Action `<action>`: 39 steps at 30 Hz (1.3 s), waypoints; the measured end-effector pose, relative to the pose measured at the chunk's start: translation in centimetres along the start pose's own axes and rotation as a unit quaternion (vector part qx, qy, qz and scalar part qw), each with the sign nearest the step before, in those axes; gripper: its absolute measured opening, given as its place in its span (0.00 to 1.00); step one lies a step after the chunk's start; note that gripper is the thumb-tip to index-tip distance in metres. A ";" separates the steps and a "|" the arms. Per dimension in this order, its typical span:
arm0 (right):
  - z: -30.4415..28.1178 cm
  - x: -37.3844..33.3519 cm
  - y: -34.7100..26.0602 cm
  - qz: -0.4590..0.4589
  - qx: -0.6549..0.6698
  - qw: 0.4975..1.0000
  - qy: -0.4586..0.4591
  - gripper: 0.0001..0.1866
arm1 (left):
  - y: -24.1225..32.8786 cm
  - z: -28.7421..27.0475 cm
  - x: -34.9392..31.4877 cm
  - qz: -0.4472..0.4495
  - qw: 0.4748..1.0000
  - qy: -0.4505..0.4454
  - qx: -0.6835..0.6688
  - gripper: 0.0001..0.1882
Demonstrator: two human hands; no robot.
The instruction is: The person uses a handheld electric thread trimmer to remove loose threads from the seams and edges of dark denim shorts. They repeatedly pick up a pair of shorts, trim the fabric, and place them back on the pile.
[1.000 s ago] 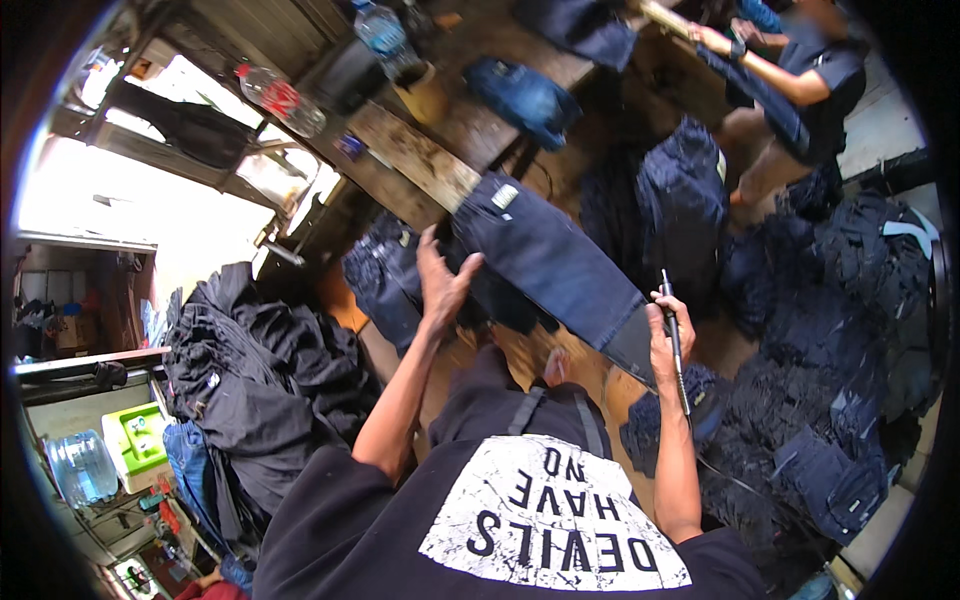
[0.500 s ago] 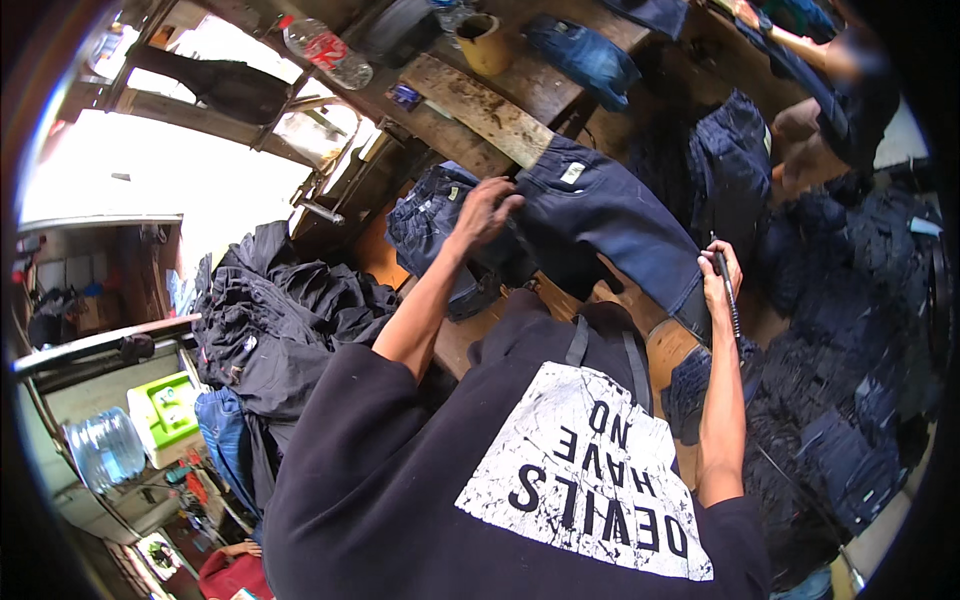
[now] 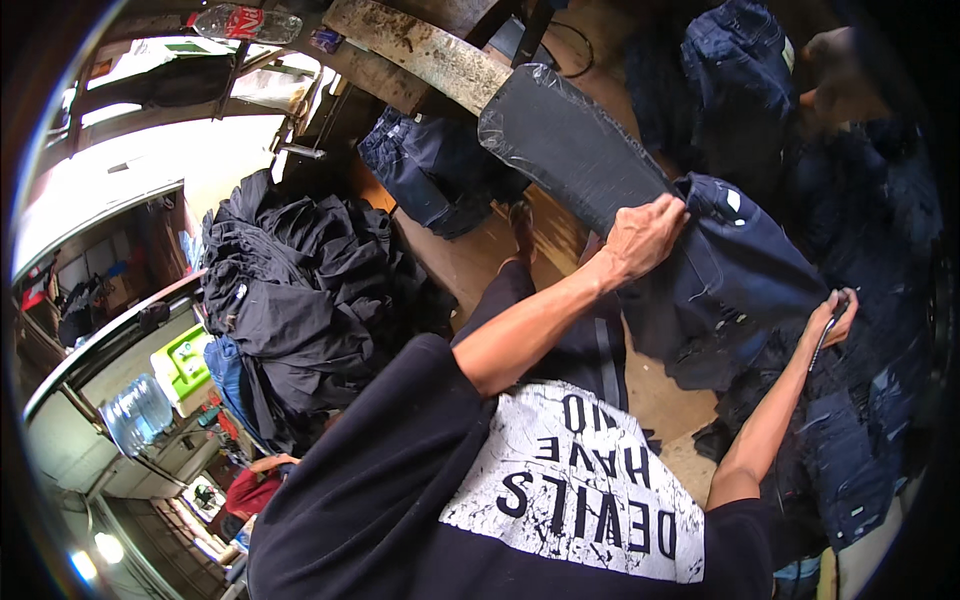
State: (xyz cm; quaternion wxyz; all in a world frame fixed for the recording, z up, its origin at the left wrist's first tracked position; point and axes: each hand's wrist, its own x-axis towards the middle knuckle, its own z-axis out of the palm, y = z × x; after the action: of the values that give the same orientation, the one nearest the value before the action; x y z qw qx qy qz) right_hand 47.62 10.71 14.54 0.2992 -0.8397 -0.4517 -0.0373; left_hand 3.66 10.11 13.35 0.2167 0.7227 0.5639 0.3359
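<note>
Right of heaped black clothes (image 3: 310, 310): observed navy garment (image 3: 750, 255) in closed left hand (image 3: 643, 240), beside board (image 3: 575, 145); slim tool (image 3: 831, 324) in curled right hand (image 3: 843, 318).

From my remote seat, I see harsh daylight whitening a wide window opening (image 3: 190, 145) on the left, with a pale wall (image 3: 60, 440) and two glowing lamps (image 3: 108, 547) toward the lower left. A stained wooden plank (image 3: 425, 50) slants across the top, above patches of brown floor (image 3: 670, 405).

Hands (image 3: 638, 240) at dark trousers (image 3: 755, 260) by the end of a black board (image 3: 575, 140), slim tool (image 3: 822, 343) in the right.
</note>
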 end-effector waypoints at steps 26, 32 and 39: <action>8.0 -23.5 -29.7 -0.084 0.402 0.843 -0.346 0.16 | -11.5 -16.2 -1.1 -0.323 0.946 -0.017 0.032 0.38; 8.6 -21.1 -34.1 -0.183 0.374 0.821 -0.391 0.17 | -12.2 -17.8 -2.5 -0.275 0.951 -0.006 -0.138 0.41; 13.1 -23.6 -38.1 -0.384 0.489 0.707 -0.338 0.13 | -13.2 -18.0 -2.8 -0.324 0.930 0.029 -0.170 0.44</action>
State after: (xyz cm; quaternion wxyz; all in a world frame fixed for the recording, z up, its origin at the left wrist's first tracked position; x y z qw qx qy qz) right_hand 1.24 16.02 13.84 0.4549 -0.2863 -0.7607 0.3638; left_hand -18.76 9.79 15.78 0.4167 0.4426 0.7083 0.3590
